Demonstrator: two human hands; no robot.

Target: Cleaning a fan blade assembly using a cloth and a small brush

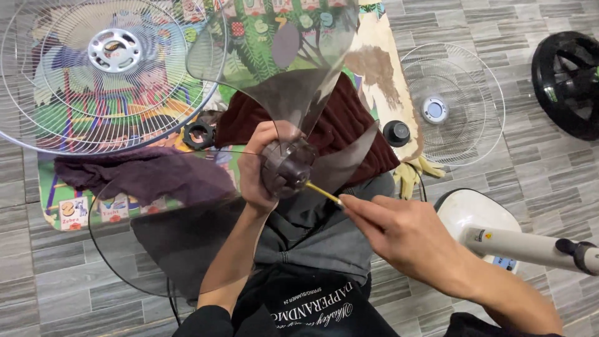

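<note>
My left hand (257, 163) grips the dark hub of a smoky, see-through fan blade (287, 87), held up over my lap. Its three broad blades spread out around the hub (288, 165). My right hand (399, 234) pinches a thin yellow stick (324, 193) whose tip goes into the hub's opening. Both forearms come up from the bottom of the view, over dark clothing.
A large wire fan guard (37, 118) lies at the upper left on a colourful play mat (62, 187), beside purple and maroon cloths. A smaller guard (480, 81) and black knob (396, 132) lie right. The white fan base (462, 215) and pole (530, 246) sit lower right.
</note>
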